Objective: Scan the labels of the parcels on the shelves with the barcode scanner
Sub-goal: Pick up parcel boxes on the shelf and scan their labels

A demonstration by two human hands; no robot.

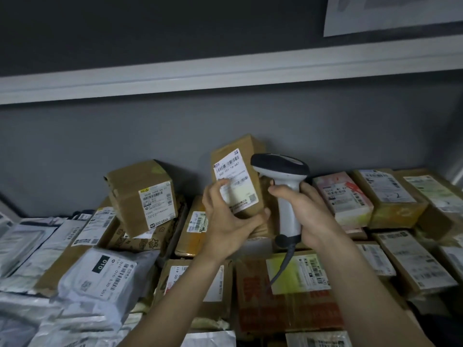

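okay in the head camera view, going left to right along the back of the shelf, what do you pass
Tilted brown cardboard box with a white label → left hand holding up a small brown labelled carton → white and black barcode scanner gripped by the right hand → pink and white printed parcel → brown box with yellow tape.
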